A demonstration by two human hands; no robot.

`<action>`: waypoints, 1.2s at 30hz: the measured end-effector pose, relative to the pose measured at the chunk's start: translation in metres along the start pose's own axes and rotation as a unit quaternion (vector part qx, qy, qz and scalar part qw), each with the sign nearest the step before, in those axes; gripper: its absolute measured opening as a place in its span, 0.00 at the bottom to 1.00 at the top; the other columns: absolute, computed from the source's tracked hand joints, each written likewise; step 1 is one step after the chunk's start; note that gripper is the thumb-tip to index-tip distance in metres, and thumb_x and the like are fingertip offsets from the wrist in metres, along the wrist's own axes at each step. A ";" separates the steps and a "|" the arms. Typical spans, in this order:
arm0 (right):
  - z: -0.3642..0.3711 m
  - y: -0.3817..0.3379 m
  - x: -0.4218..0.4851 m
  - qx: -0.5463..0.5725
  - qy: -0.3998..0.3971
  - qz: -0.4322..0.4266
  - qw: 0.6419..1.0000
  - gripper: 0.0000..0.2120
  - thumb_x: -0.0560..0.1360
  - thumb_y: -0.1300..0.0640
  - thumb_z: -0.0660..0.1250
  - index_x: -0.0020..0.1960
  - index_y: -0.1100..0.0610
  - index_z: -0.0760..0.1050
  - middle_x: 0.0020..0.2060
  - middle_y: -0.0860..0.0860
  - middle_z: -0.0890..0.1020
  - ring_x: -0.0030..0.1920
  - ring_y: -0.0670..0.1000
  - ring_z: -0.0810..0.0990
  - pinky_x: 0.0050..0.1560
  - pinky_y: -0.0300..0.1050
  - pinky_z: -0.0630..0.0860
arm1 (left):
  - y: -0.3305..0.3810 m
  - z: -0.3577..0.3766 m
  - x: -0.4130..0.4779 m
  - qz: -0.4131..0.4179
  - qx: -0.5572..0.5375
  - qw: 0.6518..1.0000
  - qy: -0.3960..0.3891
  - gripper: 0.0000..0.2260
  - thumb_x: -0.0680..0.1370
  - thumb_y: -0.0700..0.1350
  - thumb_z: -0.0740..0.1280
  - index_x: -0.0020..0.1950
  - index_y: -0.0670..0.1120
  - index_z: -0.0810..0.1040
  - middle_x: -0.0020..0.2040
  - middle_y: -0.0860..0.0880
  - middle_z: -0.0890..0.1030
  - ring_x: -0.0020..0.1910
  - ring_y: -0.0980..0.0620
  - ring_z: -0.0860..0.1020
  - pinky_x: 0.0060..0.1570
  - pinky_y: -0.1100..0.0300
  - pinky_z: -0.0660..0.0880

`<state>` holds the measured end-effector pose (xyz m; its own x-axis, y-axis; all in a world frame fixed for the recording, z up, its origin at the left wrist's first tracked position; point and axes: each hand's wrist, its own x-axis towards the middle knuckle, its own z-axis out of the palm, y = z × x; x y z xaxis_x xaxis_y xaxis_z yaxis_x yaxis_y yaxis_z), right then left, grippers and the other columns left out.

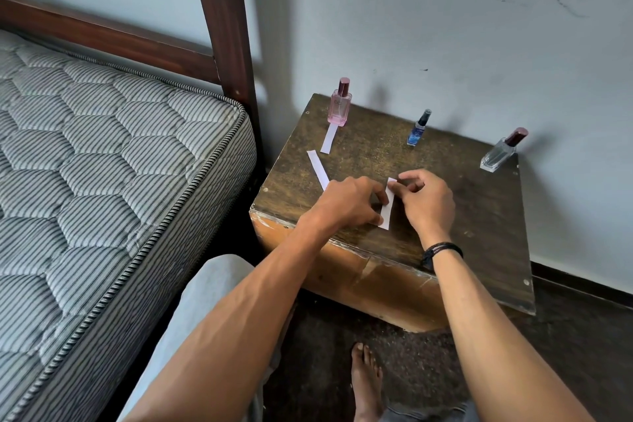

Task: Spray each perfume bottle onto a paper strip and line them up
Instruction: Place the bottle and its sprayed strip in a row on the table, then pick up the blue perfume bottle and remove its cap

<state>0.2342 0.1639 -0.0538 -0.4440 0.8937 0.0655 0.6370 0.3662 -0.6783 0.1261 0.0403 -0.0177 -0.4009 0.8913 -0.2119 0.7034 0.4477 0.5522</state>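
"Three perfume bottles were seen from the head camera on the wooden box (479, 216); how were they placed?"

"They were stood along the far edge by the wall, well apart: a pink bottle (340, 106) at the left, a blue spray bottle (418, 128) in the middle, a clear bottle (501, 151) with a dark red cap at the right corner."

"And the paper strips?"

"A first strip (329, 139) was laid just in front of the pink bottle. A second strip (318, 169) was laid nearer, its near end hidden by the left hand (349, 202). A third strip (388, 204) was pinched at its lower part by the left hand and at its upper end by the right hand (424, 202), low over the box top."
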 end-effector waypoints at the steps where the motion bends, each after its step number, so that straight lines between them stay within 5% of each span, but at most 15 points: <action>1: 0.000 0.001 0.000 0.007 -0.002 0.002 1.000 0.10 0.74 0.45 0.76 0.53 0.48 0.84 0.42 0.45 0.83 0.44 0.48 0.81 0.40 0.44 0.72 | 0.000 -0.001 0.000 -0.001 -0.008 1.000 -0.001 0.15 0.72 0.51 0.76 0.58 0.56 0.81 0.46 0.55 0.81 0.55 0.50 0.81 0.57 0.53 0.74; 5: -0.003 0.006 0.005 0.112 -0.005 0.026 0.993 0.06 0.74 0.48 0.77 0.49 0.49 0.85 0.42 0.45 0.85 0.43 0.47 0.83 0.44 0.48 0.80 | -0.001 -0.006 0.001 -0.003 -0.053 0.999 0.006 0.14 0.73 0.48 0.77 0.57 0.53 0.82 0.46 0.52 0.80 0.53 0.49 0.81 0.55 0.54 0.77; 9: -0.006 0.009 0.006 0.213 0.019 0.066 0.975 0.02 0.77 0.55 0.74 0.49 0.52 0.86 0.42 0.51 0.87 0.30 0.42 0.80 0.31 0.38 0.73 | -0.004 -0.010 0.008 0.002 -0.073 0.997 0.040 0.13 0.73 0.46 0.76 0.57 0.50 0.83 0.45 0.52 0.79 0.51 0.50 0.80 0.51 0.57 0.76; 13: -0.009 0.007 0.011 0.242 0.030 0.074 0.967 0.03 0.77 0.59 0.74 0.46 0.53 0.84 0.41 0.54 0.86 0.30 0.43 0.79 0.27 0.37 0.73 | -0.002 -0.014 0.019 0.032 -0.080 0.993 0.087 0.12 0.73 0.42 0.76 0.56 0.48 0.84 0.41 0.53 0.80 0.45 0.52 0.79 0.51 0.55 0.78; 20: -0.014 0.008 0.044 0.208 0.026 0.055 0.976 0.10 0.77 0.59 0.74 0.58 0.56 0.82 0.50 0.53 0.84 0.31 0.40 0.83 0.40 0.48 0.85 | 0.001 -0.012 0.026 0.051 -0.071 0.990 0.112 0.10 0.74 0.42 0.75 0.55 0.47 0.83 0.47 0.51 0.84 0.47 0.52 0.80 0.48 0.62 0.72; 25: -0.009 -0.004 0.073 0.190 0.033 0.027 0.981 0.24 0.76 0.55 0.77 0.69 0.56 0.76 0.59 0.51 0.81 0.38 0.44 0.82 0.32 0.34 0.79 | -0.001 -0.003 0.031 0.050 -0.047 0.988 0.141 0.08 0.73 0.46 0.74 0.52 0.50 0.83 0.49 0.52 0.83 0.55 0.49 0.75 0.62 0.53 0.69; 28: -0.005 -0.012 0.082 0.171 0.032 0.021 0.985 0.28 0.74 0.50 0.78 0.71 0.54 0.76 0.63 0.50 0.80 0.49 0.51 0.84 0.37 0.38 0.83 | 0.000 0.001 0.030 0.043 -0.031 0.986 0.157 0.09 0.75 0.45 0.72 0.55 0.49 0.82 0.55 0.50 0.80 0.58 0.46 0.69 0.61 0.55 0.69; 31: 0.004 -0.014 0.090 0.142 0.026 0.014 0.989 0.27 0.71 0.43 0.78 0.66 0.52 0.79 0.59 0.48 0.82 0.55 0.54 0.84 0.52 0.58 0.84 | 0.000 0.002 0.030 0.049 -0.026 0.983 0.173 0.09 0.76 0.44 0.70 0.55 0.48 0.83 0.55 0.49 0.80 0.58 0.45 0.69 0.58 0.57 0.68; 36: 0.011 -0.020 0.094 0.103 0.035 0.029 0.994 0.11 0.77 0.50 0.73 0.56 0.55 0.82 0.47 0.48 0.80 0.50 0.53 0.82 0.48 0.43 0.73 | 0.001 0.000 0.032 0.043 -0.044 0.982 0.181 0.08 0.76 0.43 0.70 0.54 0.50 0.84 0.53 0.50 0.80 0.58 0.47 0.69 0.60 0.56 0.68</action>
<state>0.1724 0.2378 -0.0417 -0.3598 0.9306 0.0678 0.5140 0.2584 -0.8180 0.1143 0.0694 -0.0239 -0.5356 0.8343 0.1309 0.6970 0.3492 0.6263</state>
